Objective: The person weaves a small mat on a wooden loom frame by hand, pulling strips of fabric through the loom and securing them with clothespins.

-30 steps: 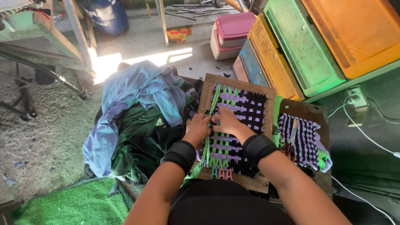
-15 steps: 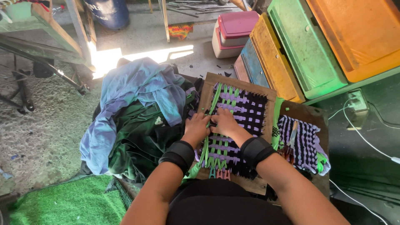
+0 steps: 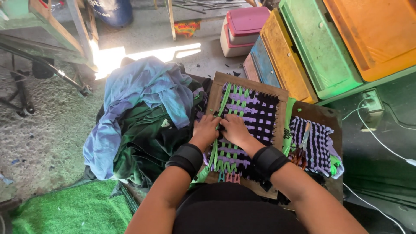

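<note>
loom [image 3: 218, 93] on lap | weave [image 3: 255, 115] mostly filled, left edge open | left hand [image 3: 206, 129], right hand [image 3: 234, 128] pinching green strip [image 3: 225, 100] | finished mat [image 3: 315, 145] beside, right

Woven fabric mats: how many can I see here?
2. One woven mat is stretched on the wooden frame under both hands; a second woven mat lies loose to its right. More may be hidden in the clothes pile.

A heap of clothes [image 3: 138, 117] crowds the wooden loom's [image 3: 251, 84] left edge; a woven mat [image 3: 314, 145] flanks its right.
</note>
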